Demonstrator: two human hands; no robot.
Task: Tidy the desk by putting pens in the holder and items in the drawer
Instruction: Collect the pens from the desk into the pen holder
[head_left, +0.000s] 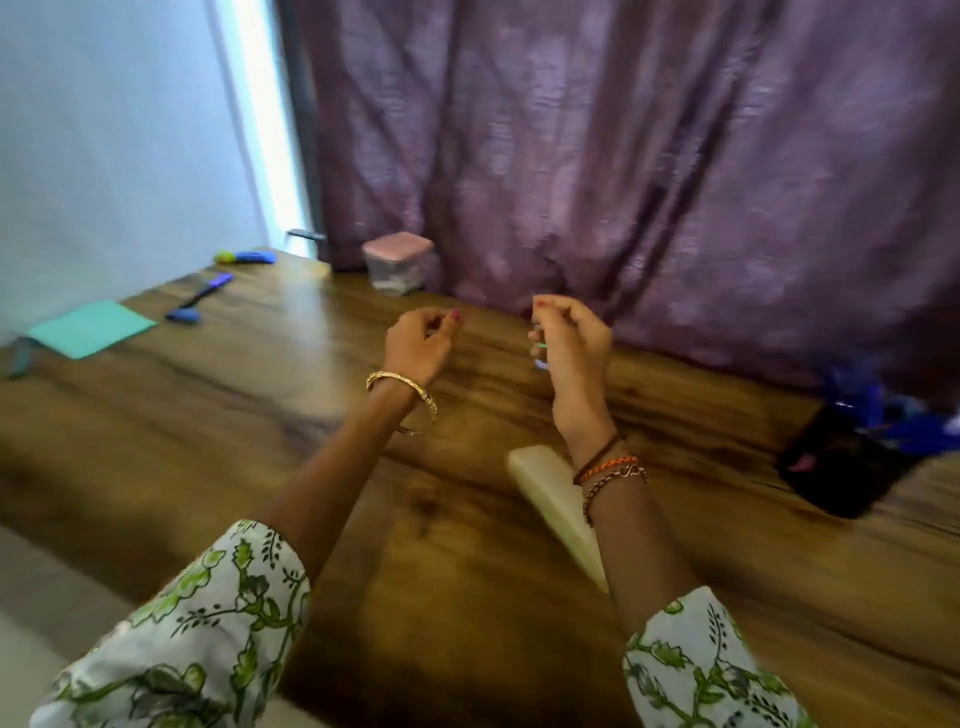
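Both hands raised above the wooden counter (260, 415). Left hand (418, 343) loosely curled, grasping nothing; right hand (571, 345) fingers (543, 312) clenched on a small object (541, 347) (blurred, unidentifiable), black pen holder (841, 467) well right of it.

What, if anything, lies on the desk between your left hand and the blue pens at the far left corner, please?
Nothing visible does. Bare wooden desk runs from the left hand to the blue pens; the teal paper lies beside them, off that line.

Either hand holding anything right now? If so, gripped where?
The right hand is closed around something small with a green tip showing at the palm side; too blurred to identify it or the grip point. The left hand is loosely curled and appears empty.
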